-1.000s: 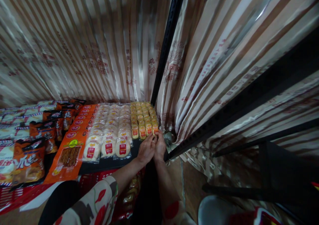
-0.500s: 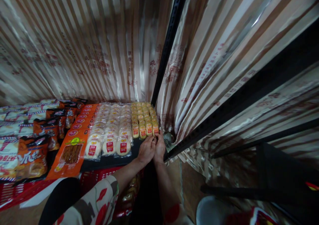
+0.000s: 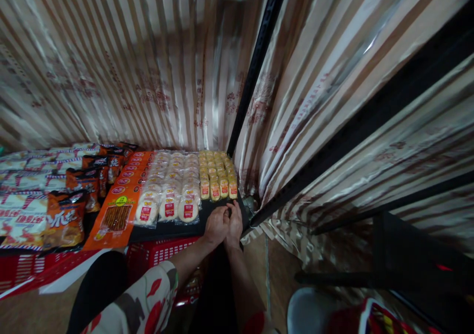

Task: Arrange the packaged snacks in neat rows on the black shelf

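Yellow-wrapped snacks [image 3: 219, 177] already sit in rows at the right end of the shelf [image 3: 163, 231], left hand [image 3: 217, 225] and right hand [image 3: 234, 227] curled together before them, whether gripping anything, or what remains, I can't tell.

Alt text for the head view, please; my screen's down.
Left hand and right hand together at a dark shelf's front edge, just short of rows of yellow snack packs; whether they grip anything is unclear. Leftward lie wrapped round white crackers, orange stick packets, then orange-and-black bags and white bags. Striped curtains hang behind.
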A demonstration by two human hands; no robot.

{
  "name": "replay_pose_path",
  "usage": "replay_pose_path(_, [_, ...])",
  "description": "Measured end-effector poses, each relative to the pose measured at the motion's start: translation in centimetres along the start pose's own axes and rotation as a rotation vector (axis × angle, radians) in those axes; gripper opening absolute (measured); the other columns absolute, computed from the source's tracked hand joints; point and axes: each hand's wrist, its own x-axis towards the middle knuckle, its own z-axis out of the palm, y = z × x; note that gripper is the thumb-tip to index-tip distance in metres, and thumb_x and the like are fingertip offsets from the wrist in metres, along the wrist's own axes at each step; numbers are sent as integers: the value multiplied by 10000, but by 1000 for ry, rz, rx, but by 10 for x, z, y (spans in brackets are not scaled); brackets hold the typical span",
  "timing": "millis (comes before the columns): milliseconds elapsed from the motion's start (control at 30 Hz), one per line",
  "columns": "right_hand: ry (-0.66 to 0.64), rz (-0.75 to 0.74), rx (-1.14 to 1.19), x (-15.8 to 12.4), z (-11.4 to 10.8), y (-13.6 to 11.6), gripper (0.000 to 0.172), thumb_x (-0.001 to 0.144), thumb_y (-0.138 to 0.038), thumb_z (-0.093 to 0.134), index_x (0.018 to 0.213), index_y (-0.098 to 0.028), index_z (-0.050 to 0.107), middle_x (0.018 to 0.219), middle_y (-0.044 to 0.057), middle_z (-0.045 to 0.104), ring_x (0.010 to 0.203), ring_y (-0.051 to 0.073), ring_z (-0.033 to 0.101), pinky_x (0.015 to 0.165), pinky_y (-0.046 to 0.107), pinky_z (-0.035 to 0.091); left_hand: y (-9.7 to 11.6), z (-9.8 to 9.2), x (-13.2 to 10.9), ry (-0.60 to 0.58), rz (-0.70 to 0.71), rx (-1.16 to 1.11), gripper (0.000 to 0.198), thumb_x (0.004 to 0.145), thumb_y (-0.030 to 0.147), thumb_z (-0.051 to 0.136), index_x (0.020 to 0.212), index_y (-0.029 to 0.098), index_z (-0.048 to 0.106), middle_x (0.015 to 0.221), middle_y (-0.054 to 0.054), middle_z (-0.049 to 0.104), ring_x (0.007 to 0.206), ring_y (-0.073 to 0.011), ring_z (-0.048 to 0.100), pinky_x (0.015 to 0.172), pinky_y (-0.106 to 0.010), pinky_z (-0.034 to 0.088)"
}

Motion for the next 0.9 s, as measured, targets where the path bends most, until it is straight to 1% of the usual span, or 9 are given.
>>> replay_pose_path(167, [-14,-14,-21,-14,0,0,349,808,-179,349,1059,-135,587,1280,143,506,1242,218,404,1026,404,341,-2,-5,-13,0,-23,17,298,819,128,399,1020,131,620,993,-96,650,943,-188,597,894,-317,459])
replay_pose_path(300, [-26,-48,-26,-25,0,-4,331,811,-180,368,1054,-154,591,1238,132,542,1230,218,415,1016,415,352,-5,-11,-23,2,-23,29,279,811,123,412,997,130,620,949,-92,643,918,-190,590,880,-316,458])
replay_pose_path(433, [-46,-74,-49,-36,-1,-11,327,814,-159,364,1048,-149,592,1231,136,547,1230,217,414,1012,415,358,-11,-17,-34,15,-10,33,255,802,112,415,962,138,612,933,-83,633,897,-180,583,870,-306,457])
replay_pose_path(633, [-59,-133,-48,-62,2,-27,318,834,-147,354,1050,-159,587,1224,125,545,1212,217,424,989,419,383,-29,-30,-58,24,15,44,216,797,107,399,893,158,586,876,-68,605,874,-178,559,868,-320,450])
replay_pose_path(800, [-77,-185,-38,-90,9,-37,291,867,-197,373,1063,-169,585,1153,112,560,1153,211,453,962,398,404,-47,-45,-81,-15,52,42,185,805,120,397,853,164,570,860,-64,595,855,-174,542,857,-313,446])
replay_pose_path(900, [-60,-209,-43,-108,16,-37,280,870,-208,389,1062,-181,593,1103,97,563,1125,208,461,956,392,408,-59,-50,-96,-43,41,41,181,814,131,391,838,168,567,856,-67,598,851,-175,541,848,-314,447])
